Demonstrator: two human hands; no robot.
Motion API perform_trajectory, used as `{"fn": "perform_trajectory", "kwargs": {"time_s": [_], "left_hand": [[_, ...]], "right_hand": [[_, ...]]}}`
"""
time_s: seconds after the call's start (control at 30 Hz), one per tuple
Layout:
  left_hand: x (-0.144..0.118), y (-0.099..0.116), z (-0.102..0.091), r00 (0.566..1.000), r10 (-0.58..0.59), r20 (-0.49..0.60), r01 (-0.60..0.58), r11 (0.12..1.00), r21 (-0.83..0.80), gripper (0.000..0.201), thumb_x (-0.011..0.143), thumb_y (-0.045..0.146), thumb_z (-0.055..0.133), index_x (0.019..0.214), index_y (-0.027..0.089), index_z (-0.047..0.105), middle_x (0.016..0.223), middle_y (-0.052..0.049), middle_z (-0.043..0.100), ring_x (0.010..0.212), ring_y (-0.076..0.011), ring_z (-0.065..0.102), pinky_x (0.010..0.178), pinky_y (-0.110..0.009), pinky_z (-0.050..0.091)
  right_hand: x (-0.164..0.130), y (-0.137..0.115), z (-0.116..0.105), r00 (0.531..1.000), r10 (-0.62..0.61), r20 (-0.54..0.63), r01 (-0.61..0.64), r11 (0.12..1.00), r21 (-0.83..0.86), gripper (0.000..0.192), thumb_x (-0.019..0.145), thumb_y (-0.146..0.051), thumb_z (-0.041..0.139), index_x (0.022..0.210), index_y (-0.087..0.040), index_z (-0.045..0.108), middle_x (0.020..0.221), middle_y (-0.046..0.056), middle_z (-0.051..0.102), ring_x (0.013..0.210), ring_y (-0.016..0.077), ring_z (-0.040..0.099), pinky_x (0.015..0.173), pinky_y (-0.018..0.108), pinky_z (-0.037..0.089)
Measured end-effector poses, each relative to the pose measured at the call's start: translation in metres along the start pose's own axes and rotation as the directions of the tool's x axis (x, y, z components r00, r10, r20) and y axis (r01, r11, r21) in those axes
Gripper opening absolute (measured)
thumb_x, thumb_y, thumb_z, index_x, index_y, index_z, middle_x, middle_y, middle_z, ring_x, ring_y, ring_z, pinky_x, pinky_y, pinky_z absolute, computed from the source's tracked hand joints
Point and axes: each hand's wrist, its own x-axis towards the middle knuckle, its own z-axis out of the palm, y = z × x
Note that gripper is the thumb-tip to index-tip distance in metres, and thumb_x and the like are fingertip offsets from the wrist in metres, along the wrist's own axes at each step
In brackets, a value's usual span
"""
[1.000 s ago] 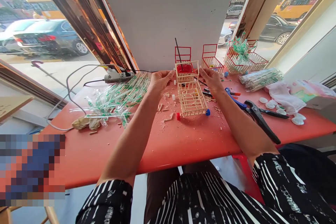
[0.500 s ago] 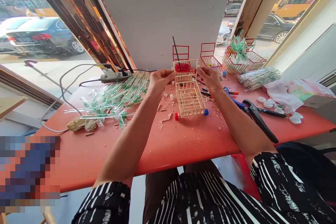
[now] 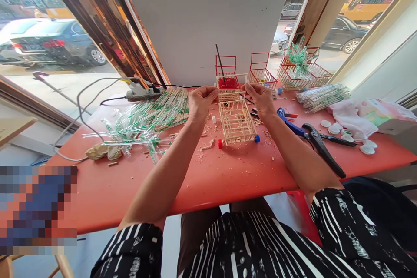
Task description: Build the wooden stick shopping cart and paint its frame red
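Both hands, left hand [image 3: 199,100] at nine o'clock and right hand [image 3: 261,98] at three, pinch the wooden stick cart's [image 3: 237,120] upright frame on the red table [image 3: 228,178].

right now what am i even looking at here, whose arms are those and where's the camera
The camera sits on a person's head and looks forward and down, so the two bare arms reaching in from below are that person's own. There is no machine. The left hand and right hand pinch the two sides of the raised handle end of a small pale wooden-stick cart with one red and one blue wheel. It stands on an orange-red table strewn with wood chips. To the left lies a heap of clear wrappers printed in green and a white power strip. To the right lie black-handled cutters and white round discs. Behind stand red wire carts. Windows show parked cars.
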Motion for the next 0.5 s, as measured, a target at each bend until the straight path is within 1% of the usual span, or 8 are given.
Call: {"fn": "perform_trajectory", "kwargs": {"time_s": [0.13, 0.23, 0.37, 0.43, 0.5], "left_hand": [[-0.005, 0.005, 0.0, 0.997, -0.072, 0.017, 0.072, 0.996, -0.05, 0.033, 0.078, 0.037, 0.1, 0.074, 0.016, 0.075, 0.067, 0.0, 0.071, 0.059, -0.0086, 0.065, 0.067, -0.022, 0.061], [-0.01, 0.008, -0.003, 0.996, -0.083, 0.045, 0.086, 0.994, -0.065, 0.036, 0.075, 0.039, 0.103, 0.075, 0.015, 0.076, 0.069, -0.002, 0.073, 0.062, -0.0093, 0.067, 0.071, -0.023, 0.064], [-0.013, 0.009, -0.005, 0.997, -0.047, 0.059, 0.049, 0.998, -0.045, 0.028, 0.071, 0.03, 0.103, 0.077, 0.015, 0.08, 0.067, 0.0, 0.073, 0.063, -0.0096, 0.067, 0.074, -0.025, 0.066], [-0.013, 0.008, -0.004, 0.998, -0.047, 0.035, 0.048, 0.998, -0.034, 0.022, 0.07, 0.023, 0.1, 0.077, 0.015, 0.081, 0.066, 0.0, 0.073, 0.063, -0.0093, 0.067, 0.072, -0.024, 0.065], [-0.013, 0.007, -0.003, 0.999, -0.052, 0.01, 0.053, 0.998, -0.041, 0.016, 0.072, 0.017, 0.096, 0.076, 0.014, 0.081, 0.067, 0.0, 0.073, 0.061, -0.0086, 0.066, 0.071, -0.024, 0.064]], "right_hand": [[-0.001, -0.002, -0.004, 1.0, 0.001, 0.016, -0.002, 0.999, 0.035, 0.055, 0.077, -0.078, 0.087, 0.077, -0.024, 0.076, 0.079, 0.001, 0.071, 0.075, 0.0137, 0.064, 0.073, 0.03, 0.056], [0.0, -0.002, -0.003, 1.0, -0.007, 0.009, 0.006, 0.997, 0.076, 0.054, 0.074, -0.076, 0.091, 0.076, -0.024, 0.078, 0.074, 0.0, 0.069, 0.07, 0.0119, 0.061, 0.073, 0.03, 0.057], [-0.001, -0.003, 0.001, 1.0, 0.001, -0.029, 0.0, 1.0, 0.028, 0.051, 0.078, -0.075, 0.09, 0.077, -0.025, 0.079, 0.075, 0.0, 0.071, 0.072, 0.0135, 0.065, 0.073, 0.03, 0.059], [-0.002, -0.004, 0.002, 0.999, -0.007, -0.035, 0.007, 1.0, 0.009, 0.053, 0.079, -0.077, 0.088, 0.076, -0.025, 0.079, 0.076, 0.001, 0.072, 0.073, 0.0138, 0.066, 0.074, 0.03, 0.059], [-0.003, -0.004, 0.002, 1.0, -0.016, -0.026, 0.017, 1.0, 0.019, 0.055, 0.076, -0.079, 0.088, 0.075, -0.025, 0.078, 0.077, 0.001, 0.073, 0.074, 0.0136, 0.067, 0.075, 0.03, 0.06]]}}
